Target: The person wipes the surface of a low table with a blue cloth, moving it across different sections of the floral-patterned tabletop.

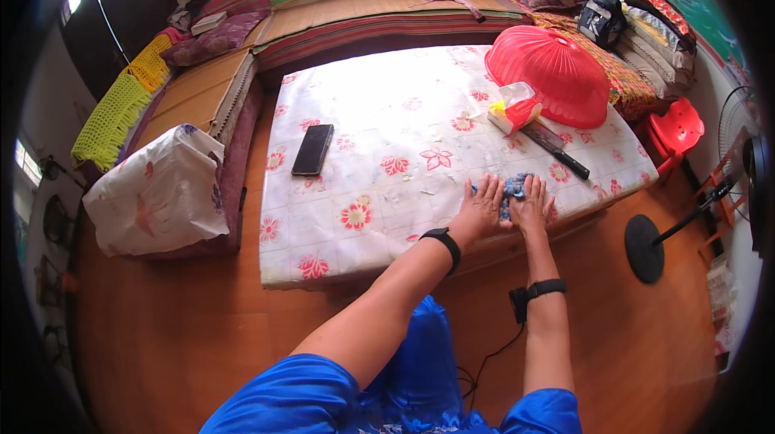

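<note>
A crumpled blue knitted cloth (516, 182) lies near the front edge of a low table (363, 246) with a floral plastic cover. My left hand (482, 205) presses on its left part, palm down with the fingers stretched forward. On the cloth's right side, my right hand (530, 204) bears down the same way. Part of the cloth shows between the two hands; the rest is hidden under them. Small pale scraps (427, 192) are scattered left of my hands. Just beyond my right hand is a kitchen knife (557, 150), its black handle towards me.
A tissue pack (514, 110) touches the knife blade beside a red mesh food cover (548, 73). A smartphone (312, 150) lies at the table's left. Sofas with mats (363, 9) stand behind and left. At right are a red plastic chair (675, 128) and a standing fan (645, 249).
</note>
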The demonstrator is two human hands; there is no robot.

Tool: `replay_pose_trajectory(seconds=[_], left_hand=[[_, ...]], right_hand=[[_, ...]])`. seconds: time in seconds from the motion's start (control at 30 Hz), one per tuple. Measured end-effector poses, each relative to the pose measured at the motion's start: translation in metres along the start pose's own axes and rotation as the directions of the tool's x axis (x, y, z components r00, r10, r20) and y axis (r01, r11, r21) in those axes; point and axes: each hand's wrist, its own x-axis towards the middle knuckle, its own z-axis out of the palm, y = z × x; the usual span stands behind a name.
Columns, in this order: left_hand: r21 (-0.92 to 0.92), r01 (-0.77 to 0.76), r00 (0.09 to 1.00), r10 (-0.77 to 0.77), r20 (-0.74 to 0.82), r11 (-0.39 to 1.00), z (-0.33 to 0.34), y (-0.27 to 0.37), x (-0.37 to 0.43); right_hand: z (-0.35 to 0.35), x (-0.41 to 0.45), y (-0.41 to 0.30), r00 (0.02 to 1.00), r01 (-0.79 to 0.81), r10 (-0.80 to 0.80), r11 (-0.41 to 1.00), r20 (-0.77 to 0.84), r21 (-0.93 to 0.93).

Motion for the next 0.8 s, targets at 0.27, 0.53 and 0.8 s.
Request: replay_pose_trajectory(seconds=[0.27,0.53,0.8], left_hand=[[0.072,0.045,0.997,-0.05,0.066,0.996,0.0,-0.007,0.014],[-0.02,-0.205,0.979,0.204,-0.014,0.979,-0.018,-0.031,-0.076],[0.048,-0.208,0.974,0.211,-0.082,0.977,-0.05,-0.079,-0.182]], right_hand=[[0.009,0.012,-0.011,0.98,-0.152,0.142,0.986,-0.136,-0.071],[0.002,-0.073,-0.022,0.995,0.061,-0.063,0.998,-0.081,-0.033],[0.018,-0.151,-0.096,0.853,0.487,-0.501,0.865,-0.144,-0.122]])
